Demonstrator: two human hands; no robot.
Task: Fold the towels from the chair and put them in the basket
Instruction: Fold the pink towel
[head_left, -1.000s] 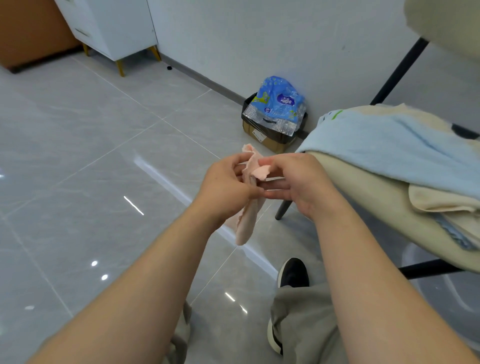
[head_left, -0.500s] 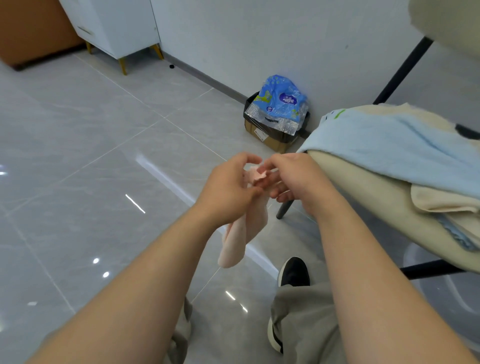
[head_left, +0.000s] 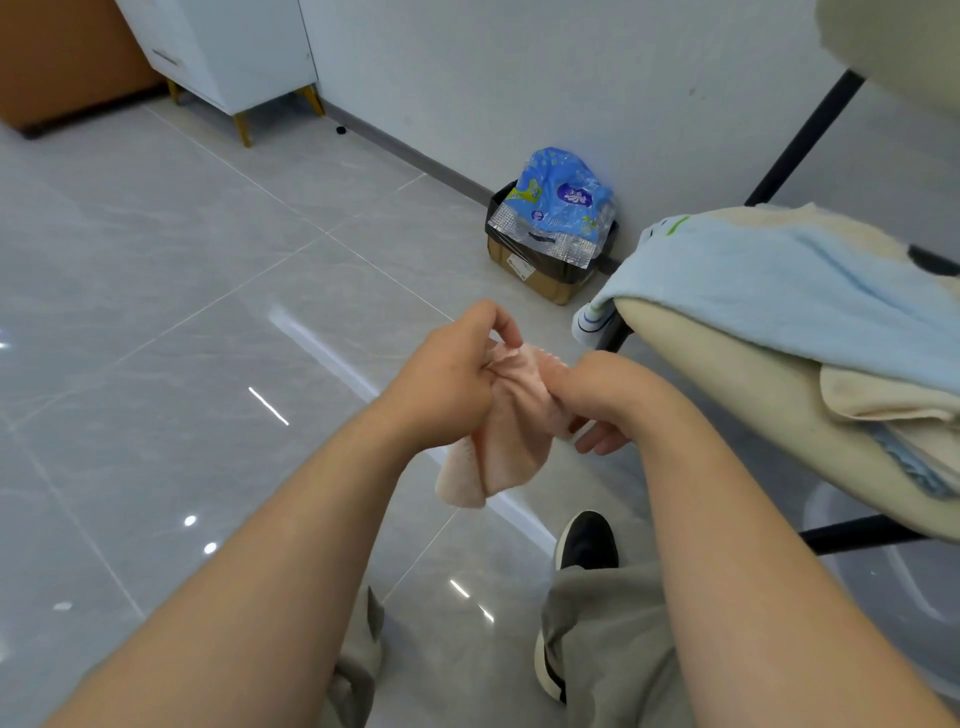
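A glossy grey tiled floor (head_left: 156, 338) fills the view. At the right stands a cream padded chair with a black metal frame (head_left: 727, 395), a light blue terry towel (head_left: 779, 291) draped over its seat. A white cabinet on gold legs (head_left: 234, 47) sits far left, and a cardboard box (head_left: 540, 275) topped by a blue plastic package (head_left: 563, 197) stands against the wall. In mid-air, left of the chair, hangs a small pink towel (head_left: 514, 436). The left hand (head_left: 447, 384) pinches its bunched top edge with curled fingers; the right hand (head_left: 608, 395) grips the opposite edge, lower fingers loosely spread.
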